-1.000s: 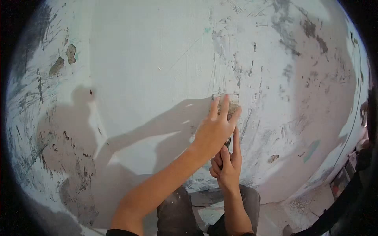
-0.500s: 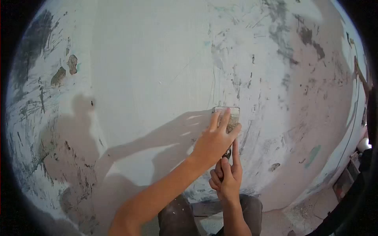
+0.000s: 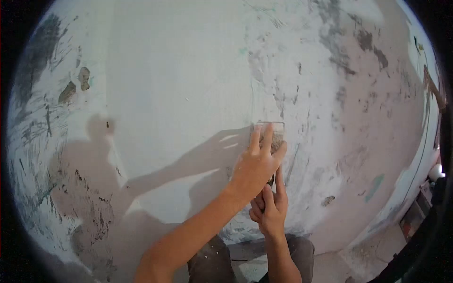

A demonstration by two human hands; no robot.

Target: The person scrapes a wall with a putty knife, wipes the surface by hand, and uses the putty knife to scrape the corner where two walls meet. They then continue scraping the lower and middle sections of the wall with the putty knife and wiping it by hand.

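A scraper (image 3: 278,134) with a wide, stained metal blade lies against the wall (image 3: 188,85), its straight top edge facing up. My right hand (image 3: 271,214) is closed around its dark handle, the forefinger stretched up along it. My left hand (image 3: 258,165) reaches across from the lower left, its fingers spread and pressed flat on the blade. Those fingers cover much of the blade, and most of the handle is hidden by both hands. Around the blade the wall is whitish, with dark streaks to the right and a smoother pale area to the left.
Chipped patches (image 3: 84,78) mark the wall at the left, with dark stains at the upper right. My knees (image 3: 212,259) are close to the wall's foot. Boxes (image 3: 417,212) and a wooden stick (image 3: 433,87) are at the far right. My shadow falls on the wall.
Both hands and the scraper have moved slightly up the wall, with the blade staying under my left fingers. The grip on the handle is the same.
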